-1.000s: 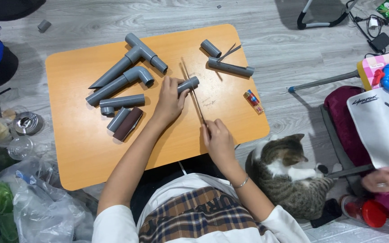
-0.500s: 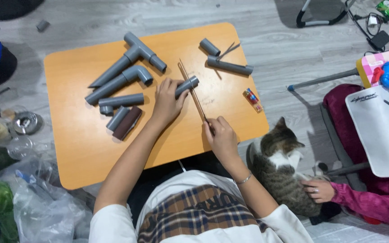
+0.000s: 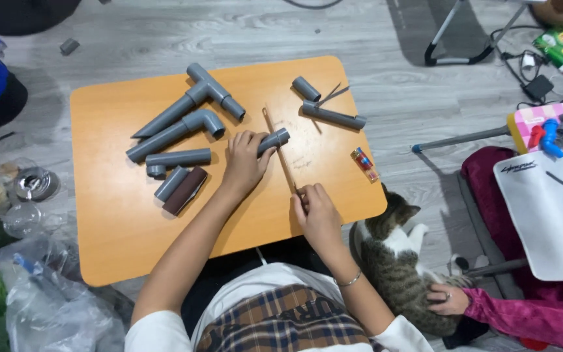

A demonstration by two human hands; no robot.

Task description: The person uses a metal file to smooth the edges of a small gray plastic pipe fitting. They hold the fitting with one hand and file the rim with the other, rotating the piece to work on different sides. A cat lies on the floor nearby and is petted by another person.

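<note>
I am leaning over the orange worktop (image 3: 118, 221), both forearms reaching away from me across its near edge. My left hand (image 3: 244, 164) is lying palm-down near the middle, its fingers curling closed around one end of a short grey pipe (image 3: 275, 139) that is pointing far-right. My right hand (image 3: 317, 212) is resting closer to the near right corner, fingers pinching shut on the near end of a thin wooden stick (image 3: 280, 153) running away from me. Grey pipe fittings (image 3: 184, 120) are crowding the far left; bare worktop is lying near left. A cat (image 3: 395, 261) is sitting just off the right edge.
</note>
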